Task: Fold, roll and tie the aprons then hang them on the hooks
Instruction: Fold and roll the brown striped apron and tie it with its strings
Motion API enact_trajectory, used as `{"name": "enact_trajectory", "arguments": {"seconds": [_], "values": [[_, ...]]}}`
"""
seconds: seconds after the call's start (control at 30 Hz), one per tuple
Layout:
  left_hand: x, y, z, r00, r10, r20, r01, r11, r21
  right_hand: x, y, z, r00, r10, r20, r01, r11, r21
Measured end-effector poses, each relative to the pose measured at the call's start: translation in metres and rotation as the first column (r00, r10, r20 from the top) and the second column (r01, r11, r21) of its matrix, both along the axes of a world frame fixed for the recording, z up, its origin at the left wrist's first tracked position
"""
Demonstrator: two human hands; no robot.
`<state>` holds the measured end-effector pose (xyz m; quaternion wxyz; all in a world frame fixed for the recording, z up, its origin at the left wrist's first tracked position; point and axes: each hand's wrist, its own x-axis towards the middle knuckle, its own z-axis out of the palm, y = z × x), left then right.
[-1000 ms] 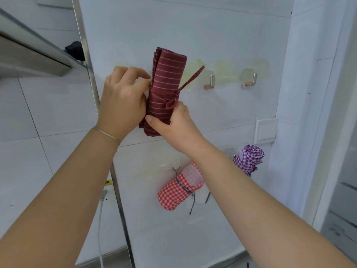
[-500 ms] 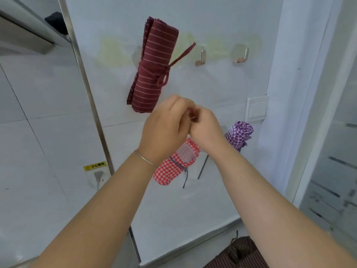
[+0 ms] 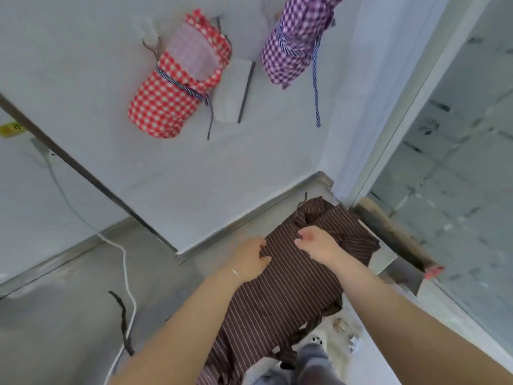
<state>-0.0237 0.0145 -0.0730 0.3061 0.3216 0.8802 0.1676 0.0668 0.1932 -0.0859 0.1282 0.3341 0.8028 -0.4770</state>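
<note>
- A brown striped apron (image 3: 288, 276) is lying spread out on the floor (image 3: 63, 315) in the lower centre of the frame, its upper end bunched near the base of the wall (image 3: 83, 65) and the door frame (image 3: 410, 107).
- The left hand (image 3: 249, 259) is reaching down at the left edge of the apron in the centre of the frame; its fingers are curling onto the cloth, so its grip is closing on the fabric edge.
- The right hand (image 3: 316, 241) is hovering just to the right of it over the apron's upper part, fingers bent inward; motion blur is making it impossible to tell whether this grip is pinching any cloth.
- A red checked apron roll (image 3: 172, 87) is hanging on the wall in the upper centre of the frame, tied round with a dark striped cord (image 3: 183, 86) whose end is dangling below.
- A purple checked apron roll (image 3: 294, 40) is hanging at the upper right of it, well apart, its striped tie trailing down.
- A white cable (image 3: 126, 273) is running down the wall and across the floor at the lower left, with a dark strap (image 3: 122, 320) lying beside it.
- A glass door panel (image 3: 458, 162) is filling the right side of the frame.
</note>
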Motion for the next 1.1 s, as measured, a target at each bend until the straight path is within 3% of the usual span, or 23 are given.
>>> {"name": "enact_trajectory", "arguments": {"seconds": [0.1, 0.2, 0.37, 0.47, 0.57, 0.73, 0.87, 0.97, 1.1], "values": [[0.024, -0.026, -0.061, 0.978, -0.048, 0.203, 0.104, 0.955, -0.277, 0.046, 0.000, -0.060, 0.964, -0.028, 0.263, -0.001, 0.994, 0.108], [0.047, -0.041, -0.092, 0.952, -0.148, 0.267, 0.246, 0.890, -0.384, 0.080, -0.008, -0.087, 0.933, -0.034, 0.358, -0.046, 0.976, 0.214], [0.065, -0.055, -0.110, 0.968, -0.233, 0.094, 0.251, 0.868, -0.428, 0.095, -0.025, -0.092, 0.919, -0.286, 0.272, 0.205, 0.935, 0.290], [0.063, -0.062, -0.119, 0.973, -0.230, -0.012, 0.207, 0.896, -0.394, 0.091, -0.033, -0.095, 0.849, -0.439, 0.296, 0.408, 0.899, 0.161], [0.059, -0.069, -0.121, 0.978, -0.198, -0.066, 0.165, 0.927, -0.336, 0.092, -0.041, -0.097, 0.816, -0.444, 0.369, 0.478, 0.878, -0.001], [0.069, -0.073, -0.110, 0.920, -0.235, -0.315, 0.181, 0.965, -0.189, 0.092, -0.050, -0.092, 0.883, -0.419, 0.210, 0.454, 0.877, -0.159], [0.086, -0.065, -0.110, 0.956, -0.226, -0.187, 0.177, 0.952, -0.249, 0.078, -0.054, -0.068, 0.923, -0.383, -0.029, 0.377, 0.917, -0.132], [0.086, -0.065, -0.111, 0.971, -0.141, -0.195, 0.104, 0.977, -0.186, 0.073, -0.050, -0.054, 0.866, -0.460, -0.194, 0.446, 0.888, -0.115], [0.053, -0.061, -0.083, 0.997, 0.079, -0.014, -0.080, 0.996, -0.030, 0.079, -0.031, -0.055, 0.762, -0.624, -0.176, 0.617, 0.781, -0.098]]}}
